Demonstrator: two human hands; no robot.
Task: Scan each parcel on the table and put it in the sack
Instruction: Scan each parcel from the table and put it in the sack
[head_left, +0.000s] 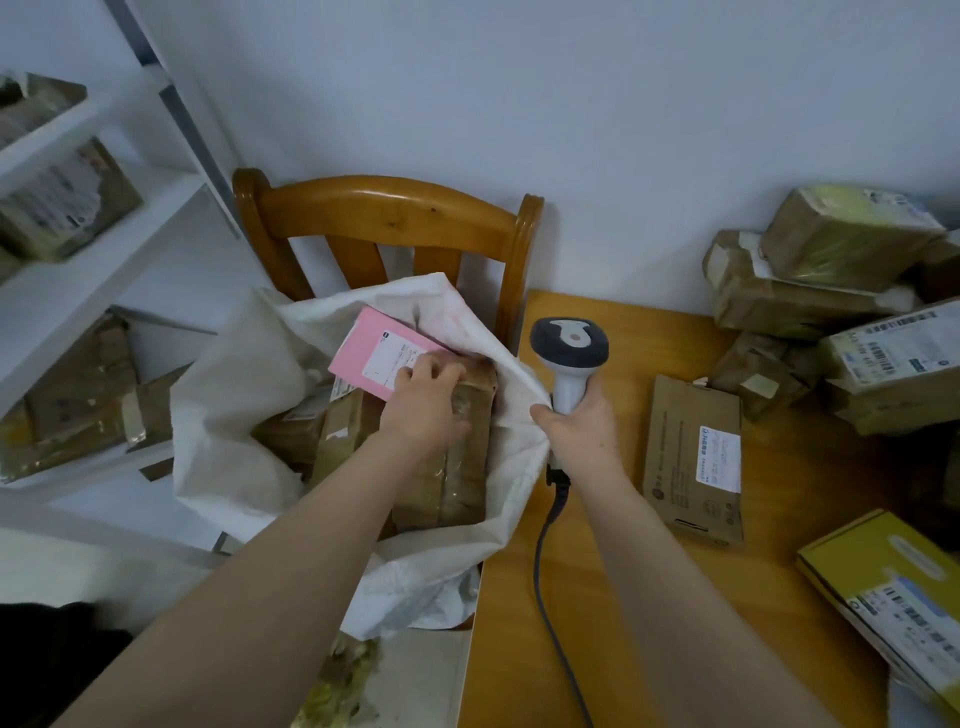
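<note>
A white woven sack (234, 395) stands open on a wooden chair, with several brown parcels inside. My left hand (428, 400) reaches into the sack's mouth and rests on a long brown taped parcel (457, 478), its fingertips touching a pink parcel (374, 353) that leans against the sack's back wall. My right hand (576, 421) grips the handle of a grey-and-white barcode scanner (569, 345) beside the sack's right rim, its head upright and its cable trailing toward me. On the wooden table (597, 597) a flat brown labelled box (693, 457) lies just right of that hand.
Several brown parcels (831, 270) are stacked at the table's far right against the wall. A yellow box (893, 597) lies at the near right edge. The wooden chair (389, 213) backs onto the wall. White shelves (78, 260) with more parcels stand at left.
</note>
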